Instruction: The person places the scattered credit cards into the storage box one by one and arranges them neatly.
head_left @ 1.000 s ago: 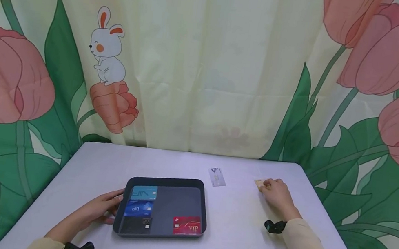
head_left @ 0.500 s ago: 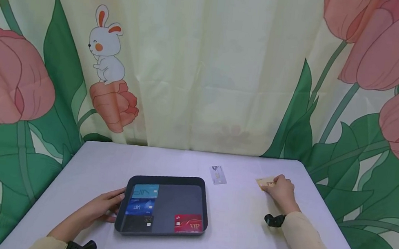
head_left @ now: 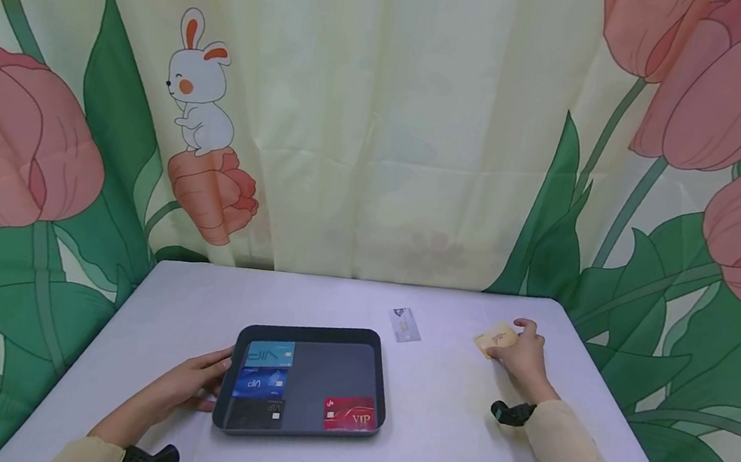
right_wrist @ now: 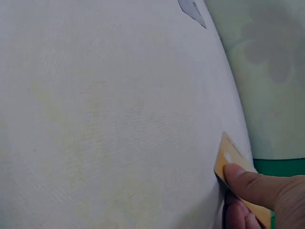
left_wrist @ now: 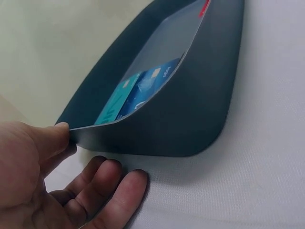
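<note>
Toward the far right of the table, my right hand (head_left: 523, 361) pinches a yellow card (head_left: 494, 338) by its near-right side. In the right wrist view the thumb lies on the face of that card (right_wrist: 223, 155), which tilts up from the cloth, with fingers under it. My left hand (head_left: 194, 380) holds the left edge of a dark grey tray (head_left: 327, 367), thumb at the rim and the other fingers along its outside wall. Inside the tray, a teal card (head_left: 270, 354), a blue card (head_left: 260, 383) and a black card (head_left: 256, 413) line the left side. A red VIP card (head_left: 349, 414) lies at bottom right.
A silvery white card (head_left: 405, 326) lies on the white-clothed table (head_left: 438, 422), between the tray and the yellow card. Behind the table's far edge hangs a curtain (head_left: 380, 148) printed with tulips and a rabbit.
My right hand's fingers have shifted on the yellow card, and more of its face shows now. The left hand keeps its place at the tray.
</note>
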